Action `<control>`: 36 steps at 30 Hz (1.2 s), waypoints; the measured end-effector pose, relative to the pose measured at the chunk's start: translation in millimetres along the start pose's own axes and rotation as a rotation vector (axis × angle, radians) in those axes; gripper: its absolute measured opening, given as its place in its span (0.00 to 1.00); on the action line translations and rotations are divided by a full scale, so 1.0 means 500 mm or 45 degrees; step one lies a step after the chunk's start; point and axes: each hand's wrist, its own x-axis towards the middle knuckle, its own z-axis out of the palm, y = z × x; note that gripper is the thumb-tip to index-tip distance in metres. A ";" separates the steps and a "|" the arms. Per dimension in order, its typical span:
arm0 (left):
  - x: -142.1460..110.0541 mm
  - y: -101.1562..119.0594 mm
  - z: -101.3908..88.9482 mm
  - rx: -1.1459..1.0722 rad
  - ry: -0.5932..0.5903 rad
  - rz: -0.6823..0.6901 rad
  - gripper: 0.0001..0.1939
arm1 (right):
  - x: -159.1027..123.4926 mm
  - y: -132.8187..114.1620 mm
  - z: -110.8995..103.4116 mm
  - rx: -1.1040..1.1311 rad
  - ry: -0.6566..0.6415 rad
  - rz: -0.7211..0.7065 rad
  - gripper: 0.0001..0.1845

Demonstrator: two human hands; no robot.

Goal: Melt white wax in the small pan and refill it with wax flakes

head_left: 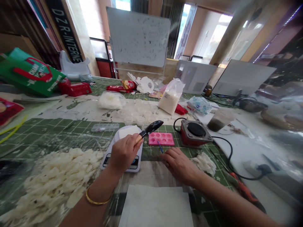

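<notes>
My left hand (123, 152) is closed around the wooden handle of a small black trowel (152, 126), over a white digital kitchen scale (139, 164). A white square piece (129, 131) lies on the scale's top. The trowel's blade points right and slightly up, and whether it carries anything is hard to see. My right hand (178, 164) pinches a thin blue stick (160, 147). The stick's far end reaches over a pink mold (161, 139) with round cavities. White paper sheets (156, 206) lie in front of me, between my forearms.
On the left, a heap of whitish flakes (59, 176) rests on clear plastic. A small electric hot plate (196, 130) with a black cable stands right of the mold. Clear cups (137, 112) and a bag of white granules (170, 97) are behind. Red-handled pliers (243, 187) lie at right.
</notes>
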 end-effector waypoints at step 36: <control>0.028 0.028 -0.012 -1.239 0.042 -1.313 0.09 | -0.099 0.012 -0.037 -0.053 0.439 0.129 0.12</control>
